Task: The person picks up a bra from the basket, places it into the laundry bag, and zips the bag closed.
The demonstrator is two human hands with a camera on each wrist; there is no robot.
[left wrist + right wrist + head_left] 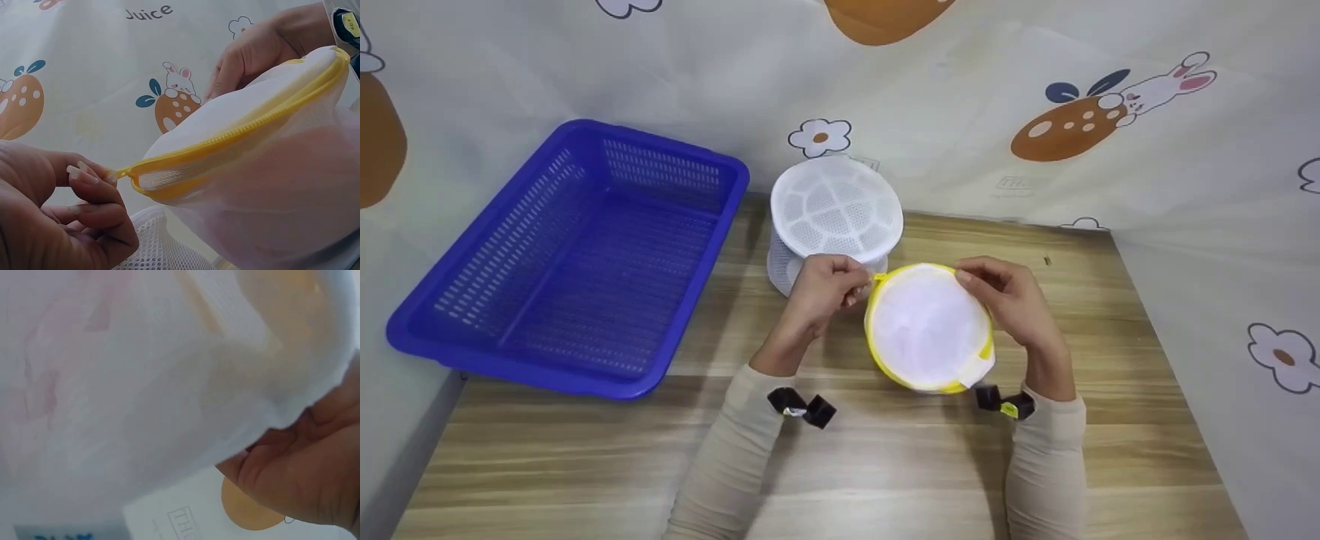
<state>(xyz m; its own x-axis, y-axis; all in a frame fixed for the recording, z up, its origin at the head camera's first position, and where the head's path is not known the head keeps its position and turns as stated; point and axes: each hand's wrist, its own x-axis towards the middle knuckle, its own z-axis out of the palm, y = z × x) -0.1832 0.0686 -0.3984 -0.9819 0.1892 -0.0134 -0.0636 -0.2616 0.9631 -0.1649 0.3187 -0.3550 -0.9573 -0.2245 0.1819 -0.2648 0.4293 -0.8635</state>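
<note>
A white mesh laundry bag [930,326] with a round top and a yellow zipper [236,132] round its edge is held up over the table. My left hand [823,292] pinches the yellow zipper pull [122,172] between thumb and fingertip, the other fingers curled. At the bag's upper right edge, my right hand [1016,300] grips the rim with thumb on top. Pinkish content shows faintly through the mesh in the left wrist view. The bag's fabric fills most of the right wrist view and partly hides the right fingers.
Behind the left hand stands a white cylindrical mesh bag [837,206] with a panelled round top. A large blue plastic basket [607,262] sits on the wooden table [885,480] to the left. A printed cloth [945,120] hangs along the back and sides.
</note>
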